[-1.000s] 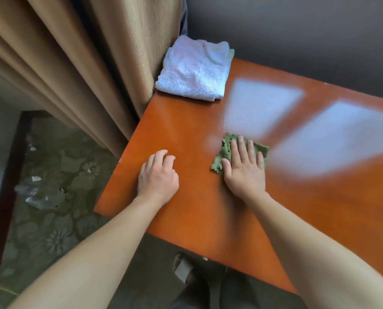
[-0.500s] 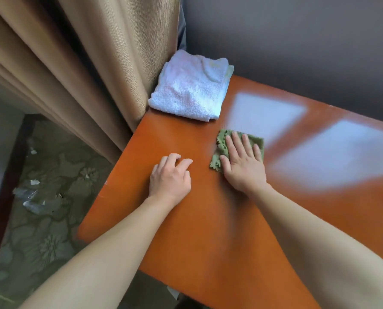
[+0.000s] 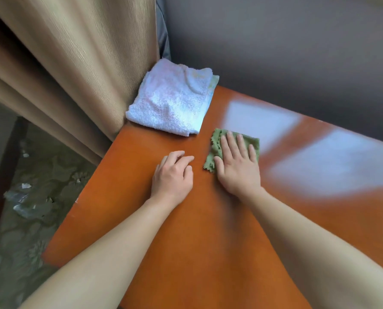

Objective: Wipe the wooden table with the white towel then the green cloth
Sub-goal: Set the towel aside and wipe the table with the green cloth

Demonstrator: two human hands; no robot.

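The orange-brown wooden table (image 3: 186,241) fills the lower right of the head view. My right hand (image 3: 237,166) lies flat with straight fingers on the small green cloth (image 3: 215,143), pressing it to the tabletop. Just left of it my left hand (image 3: 172,172) rests on the bare wood with its fingers loosely bent, holding nothing. The folded white towel (image 3: 170,101) lies at the table's far left corner, a short way beyond both hands and touching neither.
Tan curtains (image 3: 74,63) hang against the table's left edge beside the towel. A grey wall (image 3: 275,52) runs along the far edge. Patterned green carpet (image 3: 30,208) with bits of litter lies below the left edge. Bright window reflections sit on the tabletop at right.
My right hand has pushed the green cloth farther up the table toward the white towel. My left hand slid forward alongside it. The view has shifted forward over the table.
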